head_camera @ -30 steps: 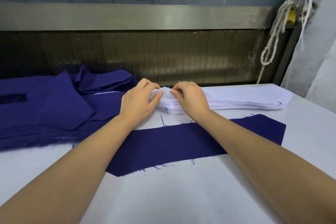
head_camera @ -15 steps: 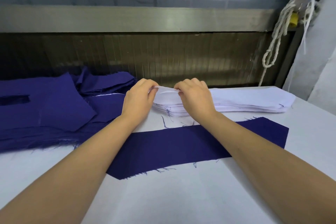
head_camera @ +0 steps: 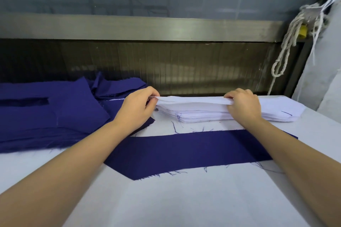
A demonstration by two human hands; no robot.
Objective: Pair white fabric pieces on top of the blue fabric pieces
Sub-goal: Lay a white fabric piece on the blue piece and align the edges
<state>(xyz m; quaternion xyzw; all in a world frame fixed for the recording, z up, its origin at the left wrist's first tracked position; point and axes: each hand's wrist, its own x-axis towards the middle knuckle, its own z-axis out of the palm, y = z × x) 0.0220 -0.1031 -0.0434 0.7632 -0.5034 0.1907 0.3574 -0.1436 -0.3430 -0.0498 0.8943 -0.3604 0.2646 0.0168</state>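
Head view – looks forward, down, close over table point(head_camera: 184, 199).

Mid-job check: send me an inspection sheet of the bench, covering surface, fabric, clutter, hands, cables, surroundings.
Surface: white table, flat.
Job's things: blue strip lies flat, uncovered; white stack behind it; top white piece raised between the hands; blue pile at left.
Clutter: loose blue threads beside the strip.
Hands: left hand and right hand each pinch the top white piece.
Cables: nothing seen; white rope hangs at right.
Surroundings: metal rail, ribbed panel behind.

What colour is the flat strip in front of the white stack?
The strip is dark navy blue; head view.
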